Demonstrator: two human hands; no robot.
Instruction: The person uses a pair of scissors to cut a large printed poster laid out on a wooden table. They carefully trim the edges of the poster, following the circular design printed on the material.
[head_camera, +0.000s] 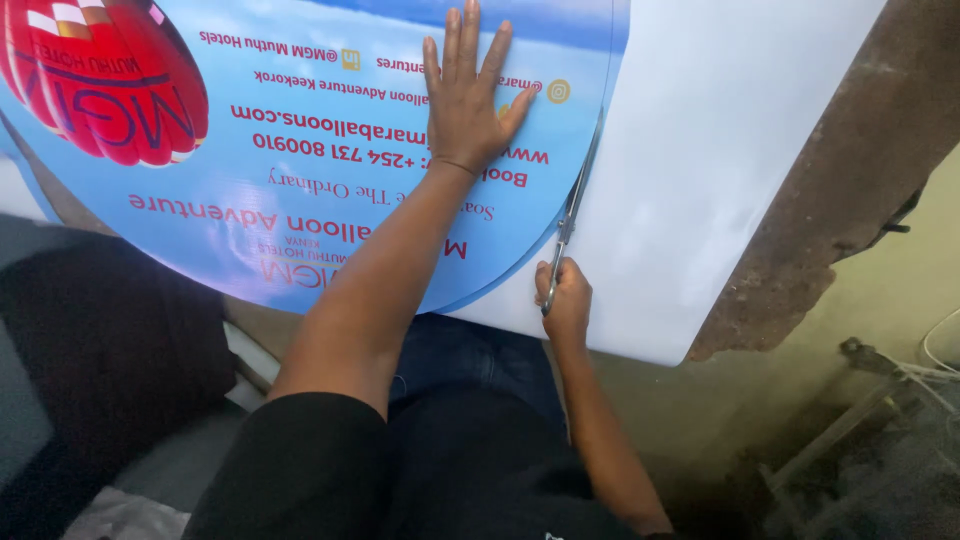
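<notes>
Scissors (572, 215) sit gripped in my right hand (564, 298), at about 5 o'clock on the blue round print (300, 160). Their long axis runs from 6 toward 12, tilted slightly right, with the tips pointing away from me along the print's curved edge where it meets the white sheet (700, 150). My left hand (466, 95) lies open, palm flat on the print, at 11 o'clock from the blades. The right hand is the nearer one.

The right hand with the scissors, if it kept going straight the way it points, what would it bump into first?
The right hand points its scissors up along the curved edge where the blue printed sheet meets the white margin. Straight on, it would most likely just meet more of that sheet; the left hand lies off to the side.
</notes>
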